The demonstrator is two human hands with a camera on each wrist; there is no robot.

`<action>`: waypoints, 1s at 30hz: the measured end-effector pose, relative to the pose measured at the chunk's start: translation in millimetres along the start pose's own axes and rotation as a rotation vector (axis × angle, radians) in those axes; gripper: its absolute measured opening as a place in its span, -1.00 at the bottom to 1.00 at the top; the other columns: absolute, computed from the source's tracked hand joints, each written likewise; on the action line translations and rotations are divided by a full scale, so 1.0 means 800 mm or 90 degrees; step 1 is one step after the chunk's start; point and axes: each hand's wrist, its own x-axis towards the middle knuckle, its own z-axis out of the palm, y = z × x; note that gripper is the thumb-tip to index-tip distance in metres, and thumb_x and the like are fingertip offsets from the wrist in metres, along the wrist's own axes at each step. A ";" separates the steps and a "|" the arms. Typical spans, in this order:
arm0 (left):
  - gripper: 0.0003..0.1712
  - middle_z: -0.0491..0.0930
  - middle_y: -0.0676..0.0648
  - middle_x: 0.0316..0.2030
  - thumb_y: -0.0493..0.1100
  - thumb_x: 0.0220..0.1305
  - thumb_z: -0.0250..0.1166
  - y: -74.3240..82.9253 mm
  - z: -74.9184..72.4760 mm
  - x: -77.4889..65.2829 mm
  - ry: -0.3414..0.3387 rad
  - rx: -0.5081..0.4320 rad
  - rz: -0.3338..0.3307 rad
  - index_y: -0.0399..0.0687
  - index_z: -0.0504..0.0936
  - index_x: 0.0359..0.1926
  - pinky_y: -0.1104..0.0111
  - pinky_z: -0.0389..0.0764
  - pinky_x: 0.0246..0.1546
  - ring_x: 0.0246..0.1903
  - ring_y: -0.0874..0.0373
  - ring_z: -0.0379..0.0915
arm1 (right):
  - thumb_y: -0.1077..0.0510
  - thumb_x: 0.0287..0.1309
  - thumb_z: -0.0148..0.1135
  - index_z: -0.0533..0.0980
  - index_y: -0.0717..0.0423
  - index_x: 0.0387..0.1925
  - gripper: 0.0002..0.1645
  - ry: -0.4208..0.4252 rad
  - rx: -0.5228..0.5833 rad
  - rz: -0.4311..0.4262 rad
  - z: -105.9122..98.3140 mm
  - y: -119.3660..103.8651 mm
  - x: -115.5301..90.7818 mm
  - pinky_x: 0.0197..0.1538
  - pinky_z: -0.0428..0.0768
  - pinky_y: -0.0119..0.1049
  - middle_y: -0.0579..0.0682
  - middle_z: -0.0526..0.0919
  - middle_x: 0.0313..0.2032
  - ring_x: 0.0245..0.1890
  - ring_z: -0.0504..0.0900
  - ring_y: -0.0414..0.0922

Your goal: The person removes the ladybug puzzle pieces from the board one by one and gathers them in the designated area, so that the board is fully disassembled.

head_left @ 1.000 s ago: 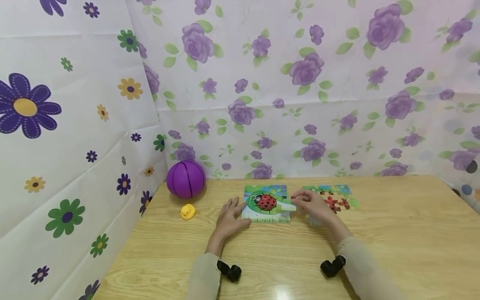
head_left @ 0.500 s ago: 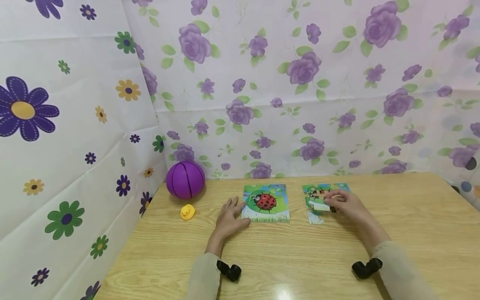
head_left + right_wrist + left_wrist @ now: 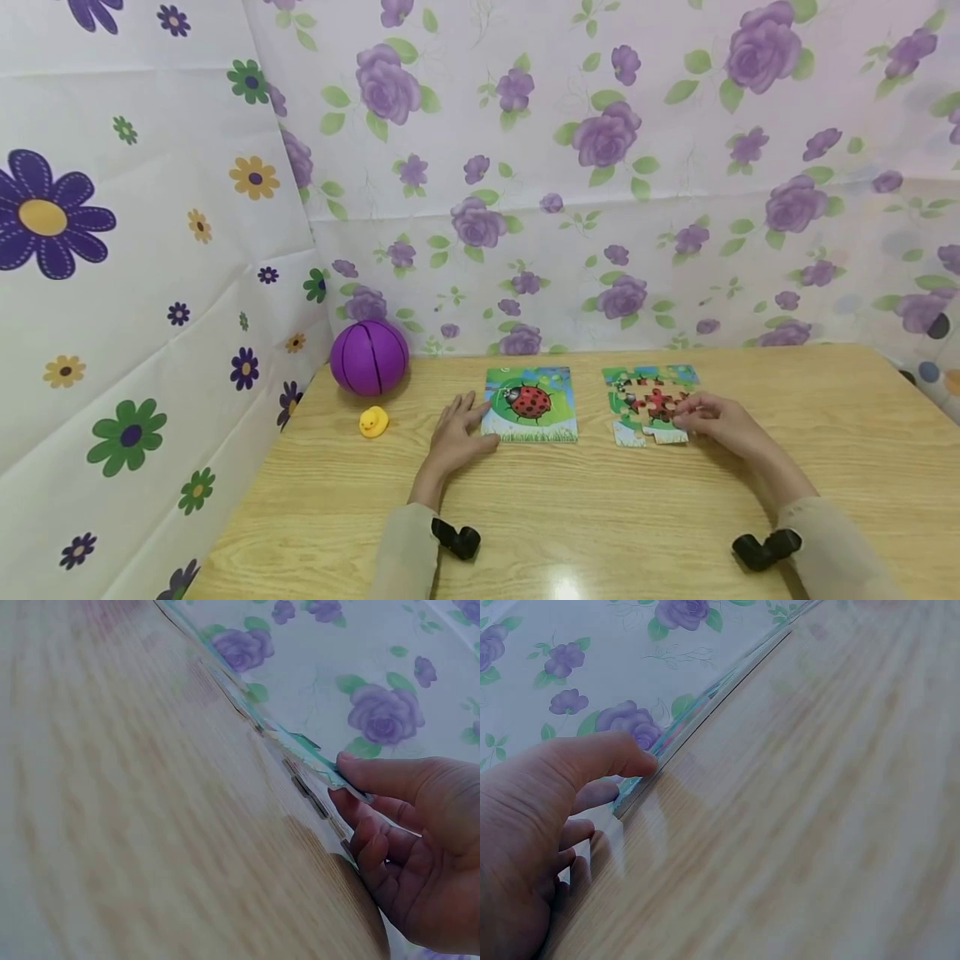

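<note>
A square ladybug picture (image 3: 534, 404) lies flat on the wooden table. My left hand (image 3: 453, 435) rests at its left side with fingers spread; in the left wrist view the thumb (image 3: 634, 756) touches its near edge. To the right lies a partly assembled ladybug puzzle (image 3: 625, 379) with gaps among its pieces. My right hand (image 3: 723, 423) pinches a white-edged puzzle piece (image 3: 670, 436) between thumb and forefinger at the puzzle's near side. In the right wrist view this piece (image 3: 319, 766) is tilted, raised above the table at the fingers.
A purple ball (image 3: 370, 358) sits at the table's back left corner, with a yellow rubber duck (image 3: 373, 422) in front of it. Flowered cloth (image 3: 540, 208) hangs behind the table (image 3: 540, 517) and along its left side.
My right hand has moved right, carrying the puzzle piece from over the ladybug picture to the near side of the puzzle. My left hand has stayed at the picture's edge.
</note>
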 end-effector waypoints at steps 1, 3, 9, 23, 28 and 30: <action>-0.18 0.04 -0.25 0.51 0.03 0.07 0.35 0.000 0.000 0.000 0.001 0.000 0.001 -0.07 0.39 0.38 -0.07 -0.26 0.57 0.55 -0.20 -0.25 | -0.03 0.29 0.23 0.49 0.30 0.02 -0.52 -0.003 -0.004 0.000 0.000 0.000 0.000 -0.33 0.60 -0.37 -0.13 0.67 -0.30 -0.37 0.55 -0.30; -0.18 0.04 -0.25 0.51 0.03 0.07 0.35 0.000 0.001 0.000 0.002 -0.003 0.002 -0.07 0.39 0.37 -0.08 -0.26 0.57 0.54 -0.21 -0.25 | -0.02 0.28 0.23 0.48 0.31 0.03 -0.50 -0.006 -0.011 0.005 0.001 0.001 -0.001 -0.34 0.59 -0.38 -0.09 0.66 -0.31 -0.38 0.54 -0.29; -0.18 0.04 -0.23 0.51 0.03 0.08 0.35 -0.002 0.001 0.000 -0.001 -0.006 0.002 -0.07 0.38 0.38 -0.07 -0.25 0.57 0.55 -0.19 -0.25 | 0.00 0.27 0.24 0.48 0.35 0.05 -0.48 -0.002 -0.032 0.003 0.003 0.003 -0.001 -0.30 0.59 -0.42 -0.01 0.65 -0.25 -0.34 0.55 -0.33; -0.19 0.04 -0.21 0.52 0.03 0.09 0.35 -0.003 0.001 0.000 -0.004 0.002 -0.007 -0.04 0.38 0.38 -0.05 -0.26 0.58 0.55 -0.17 -0.26 | 0.06 0.22 0.30 0.49 0.37 -0.02 -0.53 0.006 -0.044 0.000 0.008 0.003 -0.003 -0.35 0.57 -0.43 0.01 0.59 -0.30 -0.38 0.50 -0.29; -0.19 0.04 -0.21 0.52 0.03 0.09 0.35 -0.003 0.001 0.000 -0.004 0.007 -0.006 -0.03 0.39 0.38 -0.07 -0.26 0.57 0.55 -0.18 -0.26 | 0.06 0.22 0.30 0.50 0.36 -0.04 -0.54 0.015 -0.052 -0.006 0.009 0.004 -0.002 -0.35 0.55 -0.44 0.02 0.59 -0.31 -0.39 0.49 -0.29; -0.20 0.03 -0.20 0.52 0.03 0.10 0.35 -0.003 0.001 0.001 -0.005 0.007 -0.007 -0.02 0.38 0.38 -0.07 -0.26 0.57 0.55 -0.17 -0.26 | 0.05 0.22 0.31 0.50 0.35 -0.04 -0.54 0.018 -0.061 -0.006 0.009 0.005 0.000 -0.35 0.55 -0.44 0.02 0.60 -0.31 -0.39 0.50 -0.28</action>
